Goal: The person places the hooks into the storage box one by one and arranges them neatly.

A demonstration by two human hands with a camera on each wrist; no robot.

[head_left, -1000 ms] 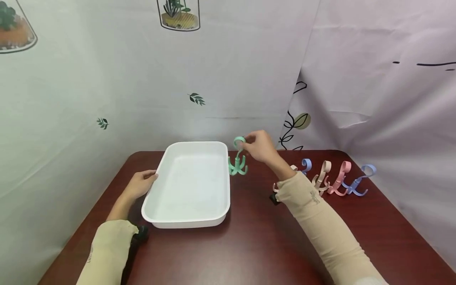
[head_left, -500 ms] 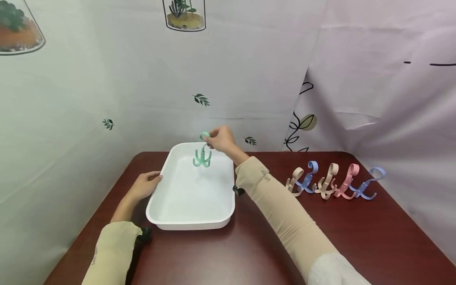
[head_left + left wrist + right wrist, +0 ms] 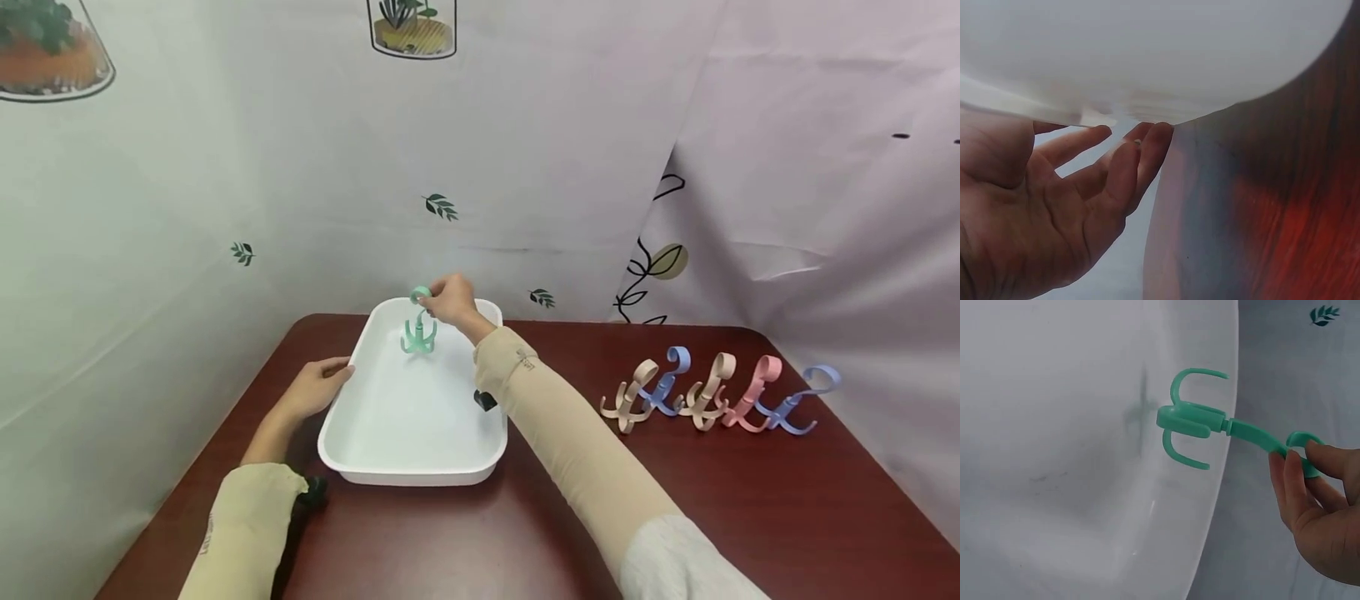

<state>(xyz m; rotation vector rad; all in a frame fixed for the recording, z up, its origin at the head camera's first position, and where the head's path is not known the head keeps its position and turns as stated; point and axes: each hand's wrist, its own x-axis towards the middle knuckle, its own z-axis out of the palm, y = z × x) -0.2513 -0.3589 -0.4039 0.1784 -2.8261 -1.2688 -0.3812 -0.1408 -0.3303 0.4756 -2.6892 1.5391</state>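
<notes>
A green plastic rotating hanger hook (image 3: pixel 418 335) with several curved prongs hangs over the far part of the white tray (image 3: pixel 412 478). My right hand (image 3: pixel 452 300) pinches its curled top between thumb and fingertips; in the right wrist view the green hook (image 3: pixel 1191 419) is above the tray floor, where a faint shadow or reflection shows. My left hand (image 3: pixel 317 388) holds the tray's left rim. Seen from the left wrist, the fingertips of that hand (image 3: pixel 1054 200) meet the rim (image 3: pixel 1210 94) from outside, and the thumb is hidden behind the tray.
To the right on the dark red table (image 3: pixel 645 517), several similar hooks stand in a row: a beige one (image 3: pixel 628 400), a blue one (image 3: pixel 663 390), another beige one (image 3: pixel 705 400), a pink one (image 3: pixel 750 402) and another blue one (image 3: pixel 787 408). A printed cloth (image 3: pixel 525 150) hangs behind.
My right hand has carried the green hook left from beside the tray to over it, then slightly lower. My left hand has stayed at the rim. The head view has shifted a little.
</notes>
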